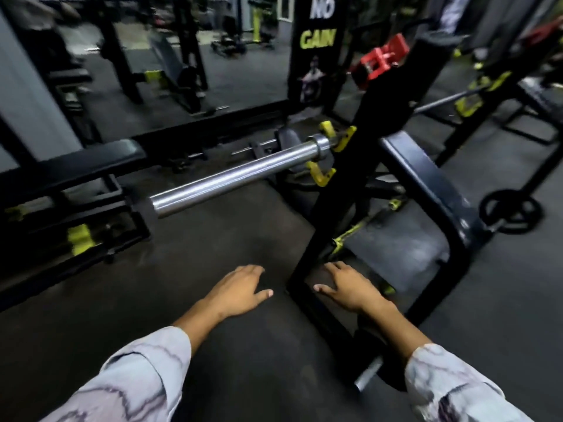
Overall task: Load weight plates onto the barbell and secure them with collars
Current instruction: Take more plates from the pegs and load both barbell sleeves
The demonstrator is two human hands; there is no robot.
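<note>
A black pillar at the back carries the words "NO" in white and "GAIN" in yellow-green; the rest of its print is too blurred to read. The barbell rests in the yellow hooks of the black rack, its chrome sleeve bare, pointing toward the lower left. A weight plate lies flat on the floor, well to the right. The left hand and the right hand both hover palm-down, fingers spread and holding nothing, below the sleeve.
</note>
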